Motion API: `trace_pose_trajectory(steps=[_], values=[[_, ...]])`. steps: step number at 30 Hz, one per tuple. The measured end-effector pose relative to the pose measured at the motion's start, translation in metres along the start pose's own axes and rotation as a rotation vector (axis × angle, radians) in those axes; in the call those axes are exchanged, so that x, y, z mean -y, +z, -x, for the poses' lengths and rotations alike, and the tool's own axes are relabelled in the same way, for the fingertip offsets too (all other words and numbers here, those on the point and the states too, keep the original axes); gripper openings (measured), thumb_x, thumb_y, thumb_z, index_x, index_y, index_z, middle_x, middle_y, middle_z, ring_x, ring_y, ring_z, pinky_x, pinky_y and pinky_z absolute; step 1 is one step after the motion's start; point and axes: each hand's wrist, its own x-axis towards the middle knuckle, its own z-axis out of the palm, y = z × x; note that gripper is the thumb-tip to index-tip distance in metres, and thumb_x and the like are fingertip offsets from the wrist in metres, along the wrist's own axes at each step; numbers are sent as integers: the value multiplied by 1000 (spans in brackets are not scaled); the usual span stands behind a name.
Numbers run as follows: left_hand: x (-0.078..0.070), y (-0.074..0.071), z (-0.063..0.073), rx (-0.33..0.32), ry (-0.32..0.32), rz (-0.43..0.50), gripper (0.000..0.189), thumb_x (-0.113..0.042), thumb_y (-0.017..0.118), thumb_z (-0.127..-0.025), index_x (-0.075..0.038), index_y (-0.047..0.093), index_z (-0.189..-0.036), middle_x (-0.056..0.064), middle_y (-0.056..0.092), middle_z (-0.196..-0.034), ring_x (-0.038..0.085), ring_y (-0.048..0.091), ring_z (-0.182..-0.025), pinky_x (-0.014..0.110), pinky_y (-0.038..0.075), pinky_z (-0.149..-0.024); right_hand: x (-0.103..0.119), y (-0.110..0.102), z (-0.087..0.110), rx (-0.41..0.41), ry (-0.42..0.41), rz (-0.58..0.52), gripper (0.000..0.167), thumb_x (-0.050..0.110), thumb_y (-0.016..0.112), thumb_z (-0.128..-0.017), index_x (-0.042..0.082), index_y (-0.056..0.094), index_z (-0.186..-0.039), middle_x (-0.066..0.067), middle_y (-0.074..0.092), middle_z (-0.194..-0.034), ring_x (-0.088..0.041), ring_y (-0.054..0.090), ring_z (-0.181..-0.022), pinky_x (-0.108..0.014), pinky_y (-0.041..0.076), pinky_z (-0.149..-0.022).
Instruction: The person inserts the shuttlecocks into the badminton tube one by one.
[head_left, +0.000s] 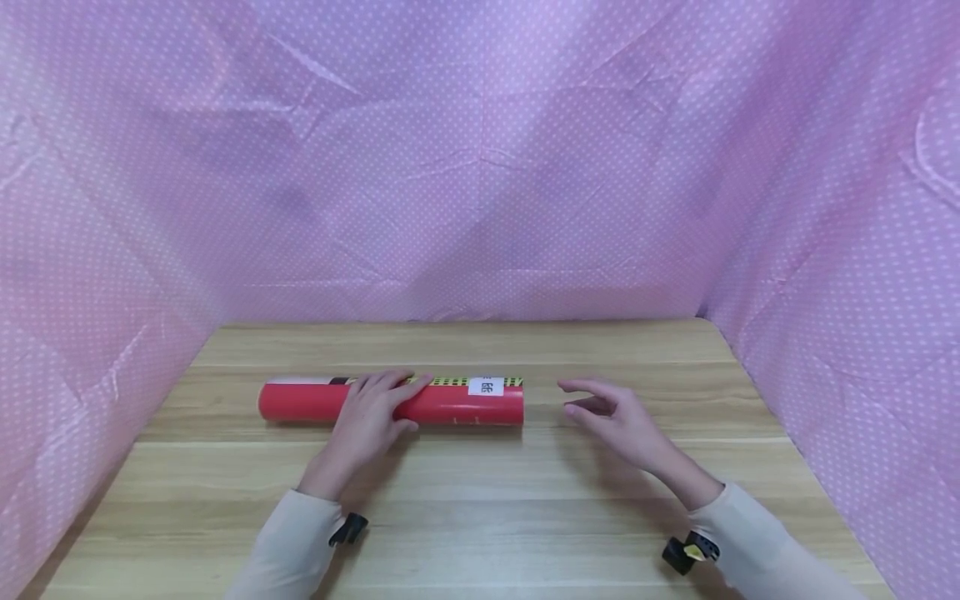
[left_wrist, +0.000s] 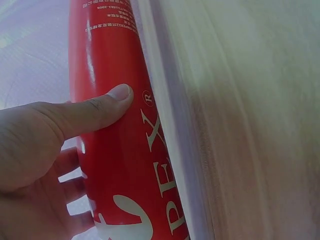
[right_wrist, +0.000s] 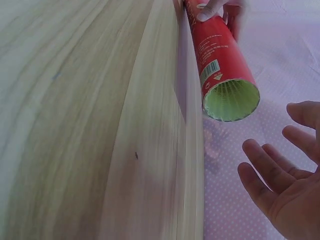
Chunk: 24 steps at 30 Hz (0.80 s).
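A red shuttlecock tube (head_left: pixel 300 402) lies sideways on the wooden table. My left hand (head_left: pixel 367 421) grips it around the middle; in the left wrist view the thumb (left_wrist: pixel 107 107) presses on the printed red side and the other fingers reach round behind. Seen from the right wrist, the tube's near end is uncapped, and pale ribbed shuttlecock feathers (right_wrist: pixel 231 101) show inside. My right hand (head_left: pixel 621 423) hovers apart from that end, to its right, fingers loosely bent and holding nothing.
The light wooden table (head_left: pixel 480 508) spreads under both hands. Pink dotted cloth (head_left: pixel 480 208) hangs along its back and both sides. Dark wrist cameras sit on both forearms, a black one (head_left: pixel 348 529) by the left sleeve and another black one (head_left: pixel 678 556) by the right.
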Motion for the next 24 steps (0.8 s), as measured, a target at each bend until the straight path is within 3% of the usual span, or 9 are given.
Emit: trace_pose_trajectory(steps=[12,24], values=[[-1,7,-8,60,-20,7,80,-16,90,-75,-21,55,-147,13,53,-143,37,44,-132,63,25,-112,0,-10,4,-19,24,32,33,12,69,-96,6,67,-129,-16,65,-127,-27,70,-101,-30,57,-81],[0,7,-9,75,-41,35,84,-18,91,-74,-21,52,-149,13,51,-146,37,42,-135,65,21,-113,1,-15,6,-16,41,53,33,12,70,-96,7,67,-129,-13,66,-127,-21,71,-100,-30,58,-81]])
